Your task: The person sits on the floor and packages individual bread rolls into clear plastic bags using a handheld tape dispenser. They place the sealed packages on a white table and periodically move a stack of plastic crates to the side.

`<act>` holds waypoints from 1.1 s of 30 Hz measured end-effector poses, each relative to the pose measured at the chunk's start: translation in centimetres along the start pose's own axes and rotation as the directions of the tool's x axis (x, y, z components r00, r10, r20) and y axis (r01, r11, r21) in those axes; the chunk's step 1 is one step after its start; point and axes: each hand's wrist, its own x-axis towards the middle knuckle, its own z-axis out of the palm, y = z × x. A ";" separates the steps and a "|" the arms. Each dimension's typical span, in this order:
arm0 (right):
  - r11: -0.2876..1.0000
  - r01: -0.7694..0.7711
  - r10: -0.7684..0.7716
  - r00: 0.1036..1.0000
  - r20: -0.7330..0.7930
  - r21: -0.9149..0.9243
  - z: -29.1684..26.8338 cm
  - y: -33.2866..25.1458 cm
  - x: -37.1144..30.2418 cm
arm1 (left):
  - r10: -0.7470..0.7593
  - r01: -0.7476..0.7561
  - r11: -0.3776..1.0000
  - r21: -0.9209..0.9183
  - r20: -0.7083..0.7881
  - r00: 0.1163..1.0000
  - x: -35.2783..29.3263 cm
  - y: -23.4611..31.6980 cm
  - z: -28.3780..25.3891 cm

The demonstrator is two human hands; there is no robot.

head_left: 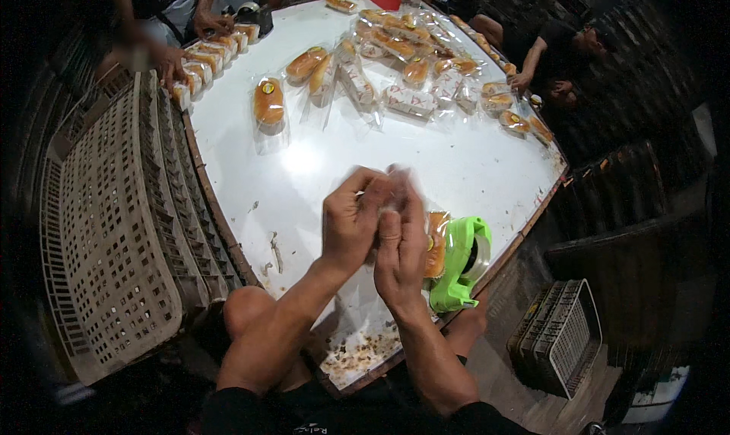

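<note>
My left hand and my right hand come together above the near middle of the white table. Their fingers are bent and pressed close, the tips smeared by motion; whatever may be between them is hidden. Just right of my right hand lies a bread roll in clear wrap, partly covered by the hand. Against it stands a bright green tape dispenser, close to the table's right edge.
Many wrapped bread rolls are heaped at the far side, with a single wrapped roll nearer. A co-worker's hands touch a row of rolls at far left; another person reaches in at right. Crates stand at left, more crates lower right.
</note>
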 end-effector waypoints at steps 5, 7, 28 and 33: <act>0.757 0.062 -0.008 0.996 0.085 -0.650 -3.0 -1.1 0.2 | -0.075 0.076 0.997 -0.025 0.007 0.997 0.0 -0.6 0.3; 0.856 0.118 -0.109 0.993 0.048 -0.503 -3.8 -1.4 0.5 | -0.096 0.096 0.995 0.000 0.064 0.993 0.0 -0.9 0.8; 0.992 -0.121 0.123 0.967 -0.224 0.023 -1.3 -3.8 -0.2 | -0.170 0.183 0.881 -0.436 0.069 0.983 -2.4 3.2 1.0; 0.955 -0.079 0.158 0.951 -0.266 0.286 -3.8 -2.2 -1.0 | -0.241 0.136 0.827 -0.546 -0.124 0.963 -2.1 2.6 1.0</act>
